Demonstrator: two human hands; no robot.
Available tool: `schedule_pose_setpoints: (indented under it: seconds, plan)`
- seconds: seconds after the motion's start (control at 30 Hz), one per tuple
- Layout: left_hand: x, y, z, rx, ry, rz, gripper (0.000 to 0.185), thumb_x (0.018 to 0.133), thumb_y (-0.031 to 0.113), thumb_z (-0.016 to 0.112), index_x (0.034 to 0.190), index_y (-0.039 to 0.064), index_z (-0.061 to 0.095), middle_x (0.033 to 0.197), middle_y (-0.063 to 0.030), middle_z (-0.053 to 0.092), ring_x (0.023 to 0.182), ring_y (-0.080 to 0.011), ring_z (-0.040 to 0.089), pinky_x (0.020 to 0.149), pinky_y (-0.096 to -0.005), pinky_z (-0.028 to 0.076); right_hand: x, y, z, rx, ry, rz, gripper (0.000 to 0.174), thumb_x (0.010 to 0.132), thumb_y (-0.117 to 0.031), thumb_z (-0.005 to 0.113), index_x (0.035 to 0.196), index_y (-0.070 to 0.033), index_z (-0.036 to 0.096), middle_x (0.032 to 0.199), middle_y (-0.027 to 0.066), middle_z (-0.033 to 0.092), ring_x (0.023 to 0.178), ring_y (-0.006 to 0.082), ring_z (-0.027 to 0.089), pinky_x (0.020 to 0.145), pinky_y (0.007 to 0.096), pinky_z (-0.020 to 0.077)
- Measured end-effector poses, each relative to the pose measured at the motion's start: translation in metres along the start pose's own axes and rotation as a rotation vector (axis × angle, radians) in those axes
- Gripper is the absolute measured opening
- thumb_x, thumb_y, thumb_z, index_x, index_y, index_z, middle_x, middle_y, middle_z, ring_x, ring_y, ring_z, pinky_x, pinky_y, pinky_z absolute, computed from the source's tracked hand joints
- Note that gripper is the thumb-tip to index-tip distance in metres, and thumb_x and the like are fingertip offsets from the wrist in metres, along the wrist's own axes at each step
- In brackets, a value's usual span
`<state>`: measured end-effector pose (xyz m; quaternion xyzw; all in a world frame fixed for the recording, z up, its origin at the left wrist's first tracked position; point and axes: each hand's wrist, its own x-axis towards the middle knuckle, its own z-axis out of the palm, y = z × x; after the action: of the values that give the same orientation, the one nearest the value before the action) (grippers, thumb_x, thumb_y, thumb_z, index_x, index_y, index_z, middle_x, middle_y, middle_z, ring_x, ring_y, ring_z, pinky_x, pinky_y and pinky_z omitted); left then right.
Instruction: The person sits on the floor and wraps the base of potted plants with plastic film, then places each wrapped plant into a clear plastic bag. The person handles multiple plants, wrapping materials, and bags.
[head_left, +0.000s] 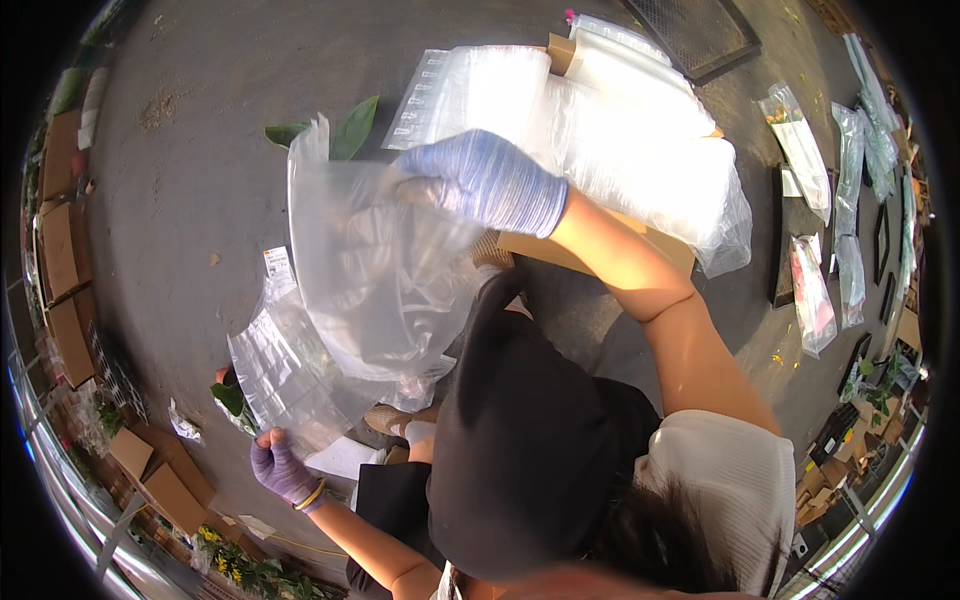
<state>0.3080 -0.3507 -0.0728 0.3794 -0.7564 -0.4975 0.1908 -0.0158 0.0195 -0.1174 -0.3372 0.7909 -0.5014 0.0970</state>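
My left hand (289, 469), in a purplish knit glove with a yellow band at the wrist, pinches the lower edge of a clear plastic sleeve (281, 375). My right hand (480, 180), in a blue-white knit glove, has its fingers closed on a large translucent plastic bag (382, 277), blurred by motion; its fingertips are partly hidden. The bag hangs over the upper part of the sleeve. Broad green leaves (354, 129) show behind the bag's upper end. Below the sleeve, a reddish pot (223, 375) with a green leaf is partly covered. A printed label (279, 266) lies beside the bag.
Stacks of clear plastic sleeves (637, 150) lie over a cardboard box (600, 247) beside my right arm. A black mesh tray (697, 37) lies beyond. Wrapped flowers (810, 296) lie on the right; cardboard boxes (67, 247) stand on the left. A black cap (525, 450) covers the lower middle.
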Motion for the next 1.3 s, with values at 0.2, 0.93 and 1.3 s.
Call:
schedule_pose_setpoints:
  seconds: [0.2, 0.93, 1.3]
  plan:
    - [0.001, -0.015, 0.038, -0.044, -0.216, -0.030, 0.042, 0.081, -0.004, 0.073, 0.119, 0.003, 0.056, 0.095, -0.0011, 0.061, 0.084, -0.0114, 0.057, 0.081, -0.0236, 0.047, 0.058, 0.021, -0.155, -0.697, -0.133, 0.023, 0.025, 0.084, -0.034, 0.061, 0.083, -0.010, 0.068, 0.077, 0.0153, 0.067, 0.076, 0.0334, 0.065, 0.070, 0.0421, 0.0501]
    - [-0.002, -0.060, 0.030, 0.065, -0.039, -0.094, 0.020, 0.089, 0.018, 0.072, 0.099, 0.003, 0.065, 0.086, 0.0035, 0.061, 0.075, -0.0055, 0.050, 0.069, -0.0193, 0.042, -0.027, 0.134, -0.082, -0.895, 0.476, 0.260, 0.052, 0.087, -0.038, 0.067, 0.131, -0.013, 0.056, 0.118, 0.0183, 0.061, 0.111, 0.0331, 0.057, 0.098, 0.0415, 0.0451]
    - [-0.018, -0.080, 0.023, 0.071, -0.114, -0.215, 0.019, 0.091, 0.020, 0.069, 0.100, 0.004, 0.066, 0.089, 0.0018, 0.062, 0.079, -0.0069, 0.053, 0.072, -0.0212, 0.046, -0.174, 0.087, -0.039, -0.350, -0.034, 0.853, 0.026, 0.083, -0.023, 0.070, 0.103, -0.007, 0.066, 0.107, 0.0131, 0.063, 0.099, 0.0276, 0.063, 0.086, 0.0359, 0.0505]
